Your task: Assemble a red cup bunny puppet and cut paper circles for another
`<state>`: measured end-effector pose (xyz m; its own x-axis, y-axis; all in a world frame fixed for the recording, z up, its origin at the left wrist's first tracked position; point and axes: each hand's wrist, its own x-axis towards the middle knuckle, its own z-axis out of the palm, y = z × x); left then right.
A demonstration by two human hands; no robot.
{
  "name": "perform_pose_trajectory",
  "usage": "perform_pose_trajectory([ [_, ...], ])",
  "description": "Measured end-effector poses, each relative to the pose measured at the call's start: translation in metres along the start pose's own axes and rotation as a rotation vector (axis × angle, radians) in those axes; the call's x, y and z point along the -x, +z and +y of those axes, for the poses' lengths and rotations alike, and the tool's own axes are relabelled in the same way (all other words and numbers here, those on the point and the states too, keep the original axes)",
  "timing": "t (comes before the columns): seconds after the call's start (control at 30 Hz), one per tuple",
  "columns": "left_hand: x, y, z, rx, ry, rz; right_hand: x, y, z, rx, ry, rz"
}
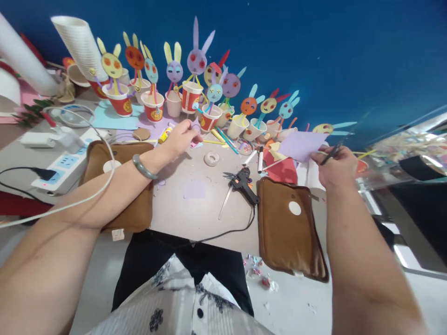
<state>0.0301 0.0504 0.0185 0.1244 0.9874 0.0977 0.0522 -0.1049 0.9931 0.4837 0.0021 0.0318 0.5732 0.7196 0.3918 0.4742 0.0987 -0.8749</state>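
My left hand (183,138) is closed over the middle of the table, fingers curled together. A small purple paper piece (195,125) shows at its fingertips and seems pinched there. On the right, my right hand (337,166) grips a sheet of purple paper (302,145) by its edge. Dark-handled scissors (331,153) are held in that same hand, their blades blurred. Below and between the hands lie a roll of tape (211,158), a purple paper scrap (194,191) and a black hot glue gun (244,185).
Several paper rabbit figures (196,63) stand in paper cups (192,97) along the blue wall. Brown cushions (291,228) lie at both front sides. A white cable (113,172) passes over my left forearm near a power strip (64,163). Markers (260,159) and red paper (282,168) lie at right.
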Motion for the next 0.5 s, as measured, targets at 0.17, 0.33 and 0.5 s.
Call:
perform_pose_trajectory([
  [0.17,-0.008,-0.012,-0.002,0.084,-0.025,0.031,0.006,0.002,-0.021,-0.234,0.088,-0.041],
  [0.33,-0.01,-0.017,0.004,0.029,0.007,0.045,-0.01,-0.002,-0.034,-0.297,-0.009,0.05],
  [0.5,-0.012,-0.022,0.003,0.017,0.05,0.04,-0.01,0.007,-0.031,-0.302,0.034,-0.068],
])
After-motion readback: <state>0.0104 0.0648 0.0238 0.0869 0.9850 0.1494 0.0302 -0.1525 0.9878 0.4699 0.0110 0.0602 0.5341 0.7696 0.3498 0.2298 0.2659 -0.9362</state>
